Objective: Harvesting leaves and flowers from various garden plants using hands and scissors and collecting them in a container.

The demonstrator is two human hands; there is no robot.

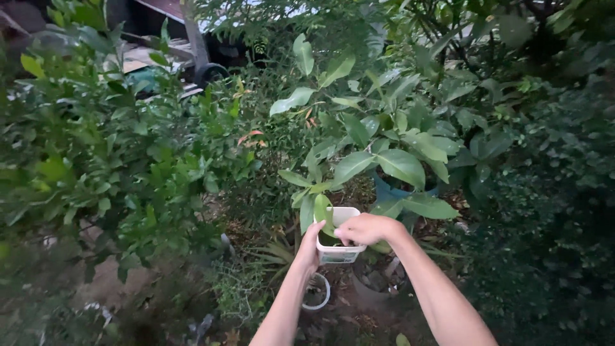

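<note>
A person's left hand (pixel 309 247) gripped the side of a small white tub (pixel 338 245), holding it up among garden plants, while the right hand (pixel 365 229) curled over the tub's rim with its fingertips dipping inside. A green seedling (pixel 322 211) with a few broad leaves stood in the tub's dark soil, apparently already set in place; whether the fingers pinched anything could not be told. Below lay a white ring-shaped pot (pixel 317 293) on the leaf-strewn ground, and behind stood a blue pot (pixel 392 191) carrying a larger leafy plant. Dense shrubs closed in on both sides. The seedling's tub had not yet been set down.
</note>
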